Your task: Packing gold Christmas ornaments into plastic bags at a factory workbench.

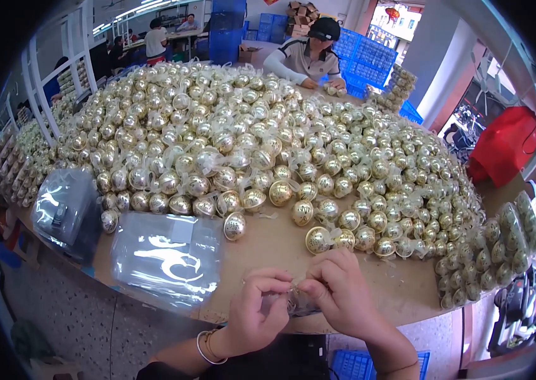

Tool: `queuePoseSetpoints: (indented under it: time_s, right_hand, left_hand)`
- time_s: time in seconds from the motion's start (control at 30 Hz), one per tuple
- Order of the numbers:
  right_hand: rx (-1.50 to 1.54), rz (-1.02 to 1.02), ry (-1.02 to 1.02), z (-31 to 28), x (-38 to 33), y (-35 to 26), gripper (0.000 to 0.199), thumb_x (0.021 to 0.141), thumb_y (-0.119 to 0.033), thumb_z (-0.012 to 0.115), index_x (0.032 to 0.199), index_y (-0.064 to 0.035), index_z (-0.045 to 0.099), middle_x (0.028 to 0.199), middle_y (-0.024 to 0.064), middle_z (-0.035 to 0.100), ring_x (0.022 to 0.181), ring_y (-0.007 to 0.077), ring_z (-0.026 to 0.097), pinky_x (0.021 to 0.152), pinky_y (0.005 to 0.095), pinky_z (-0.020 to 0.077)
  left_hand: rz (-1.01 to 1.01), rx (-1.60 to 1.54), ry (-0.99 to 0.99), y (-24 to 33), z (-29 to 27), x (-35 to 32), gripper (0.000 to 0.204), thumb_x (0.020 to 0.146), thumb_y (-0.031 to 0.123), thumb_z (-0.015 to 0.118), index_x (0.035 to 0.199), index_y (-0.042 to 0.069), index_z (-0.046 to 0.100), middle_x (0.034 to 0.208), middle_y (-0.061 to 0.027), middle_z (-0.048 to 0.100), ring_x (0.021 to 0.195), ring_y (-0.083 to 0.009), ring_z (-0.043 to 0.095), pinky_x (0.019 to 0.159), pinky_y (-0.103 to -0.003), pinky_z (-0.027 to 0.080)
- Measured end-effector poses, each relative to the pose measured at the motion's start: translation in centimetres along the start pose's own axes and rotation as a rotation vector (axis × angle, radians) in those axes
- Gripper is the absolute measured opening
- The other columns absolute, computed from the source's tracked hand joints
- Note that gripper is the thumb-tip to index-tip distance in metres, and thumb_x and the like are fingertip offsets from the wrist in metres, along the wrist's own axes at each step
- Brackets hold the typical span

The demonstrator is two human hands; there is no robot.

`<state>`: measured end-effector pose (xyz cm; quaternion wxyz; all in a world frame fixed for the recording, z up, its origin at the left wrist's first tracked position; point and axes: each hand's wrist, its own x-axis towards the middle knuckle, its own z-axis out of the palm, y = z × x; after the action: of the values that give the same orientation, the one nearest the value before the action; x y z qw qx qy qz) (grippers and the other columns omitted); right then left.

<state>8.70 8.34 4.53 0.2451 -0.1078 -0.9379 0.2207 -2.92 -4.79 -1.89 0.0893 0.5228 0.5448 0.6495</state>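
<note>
While between fingers (316, 292), plastic (292, 304), axis unclear

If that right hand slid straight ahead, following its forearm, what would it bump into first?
Most likely the gold balls just beyond the knuckles of the right hand, at the pile's near edge. Whether they already touch is hard to judge from this single view.

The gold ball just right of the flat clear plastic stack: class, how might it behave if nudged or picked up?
The gold ball would probably roll when nudged, being round, with brown tabletop on its near side. Its glossy surface may make it a little slippery to grip. Its weight cannot be told from this view.
</note>
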Motion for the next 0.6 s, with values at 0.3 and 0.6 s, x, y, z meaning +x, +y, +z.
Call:
queuePoseSetpoints:
  time_s: [0.3, 0.6]
  right_hand:
    - [0.465, 0.307, -0.058, 0.1, -0.7, 0.2, 0.015, 0.090, -0.013, 0.060, 0.081, -0.0029, 0.055, 0.086, 0.0072, 0.058, 0.075, 0.0201, 0.050, 0.071, 0.0323, 0.0434]
    - [0.027, -0.087, 0.151, 0.2, -2.7, 0.4, 0.021, 0.072, -0.008, 0.076, 0.093, -0.0046, 0.072, 0.099, 0.0106, 0.069, 0.094, 0.0279, 0.064, 0.085, 0.0402, 0.0486]
  left_hand:
    - [-0.068, -0.114, -0.061, -0.3, 0.1, -0.5, 0.026, 0.085, -0.006, 0.050, 0.110, -0.001, 0.044, 0.116, -0.0183, 0.049, 0.096, -0.0173, 0.053, 0.086, -0.028, 0.044]
    - [-0.071, 0.019, -0.006, 0.9, 0.2, 1.4, 0.022, 0.079, -0.002, 0.053, 0.100, -0.001, 0.052, 0.108, -0.0165, 0.056, 0.093, -0.0209, 0.056, 0.084, -0.030, 0.045]
